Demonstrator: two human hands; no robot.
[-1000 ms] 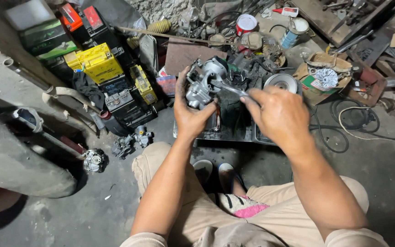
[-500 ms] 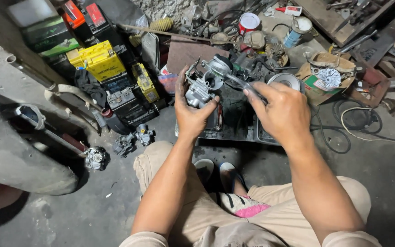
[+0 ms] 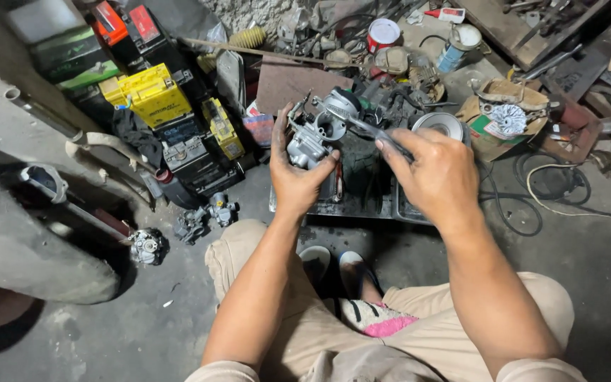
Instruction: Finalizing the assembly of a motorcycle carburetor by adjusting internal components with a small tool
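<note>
My left hand [image 3: 297, 177] grips a grey metal carburetor [image 3: 314, 134] from below, thumb on its right side, holding it above a dark metal tray [image 3: 362, 201]. My right hand [image 3: 436, 173] is closed around a slim tool [image 3: 358, 124], a screwdriver by its look, whose tip rests at the top of the carburetor. Both forearms reach forward over my knees in beige trousers. The tool's handle is hidden inside my fist.
Yellow and black batteries [image 3: 153, 95] are stacked at the left. Two more carburetors [image 3: 148, 245] [image 3: 206, 216] lie on the concrete floor. A round metal part [image 3: 441, 124], a red tin [image 3: 382, 33], a cardboard box [image 3: 503, 120] and cables [image 3: 553, 191] crowd the right and back.
Both hands have shifted slightly with the carburetor; the tool stays at its top. The grips have not changed.
</note>
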